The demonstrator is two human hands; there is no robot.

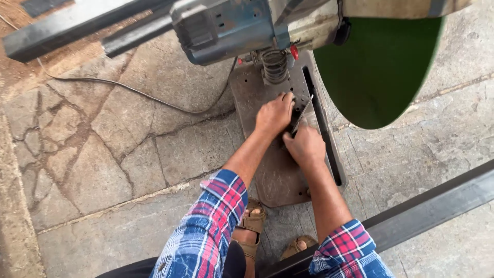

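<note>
Sleeves: rolled plaid cuffs in blue, red and white (216, 216) sit at the bottom of the view, one on each forearm.
Feet: two brown strapped sandals (253, 221) stand on the stone just below the near end of the saw base.
Near bar: a long dark square steel bar (437, 206) runs slantwise across the lower right corner, passing beside the right sleeve.
Right hand: the right hand (306, 146) rests on the base with its fingers closed on the near end of a thin flat grey metal strip (302, 114).
Left hand: the left hand (275, 114) lies just beside the right one, fingers curled together and pressed down on the base, touching the strip's left side.
Strip: it lies slantwise on the base between the two hands, close to the long dark slot.
Base: the rusty brown flat steel base plate of a chop saw (275, 175) lies on the cracked grey stone floor (103, 154).
Saw body: a blue-grey motor housing (226, 28) with a coiled spring (274, 66) under it hangs above the far end of the base.
Guard: a large green rounded blade guard (378, 72) fills the upper right.
Cable: a thin black cord (134, 91) trails over the floor to the left.
Far bars: dark steel bars (77, 25) lie along the top left.
</note>
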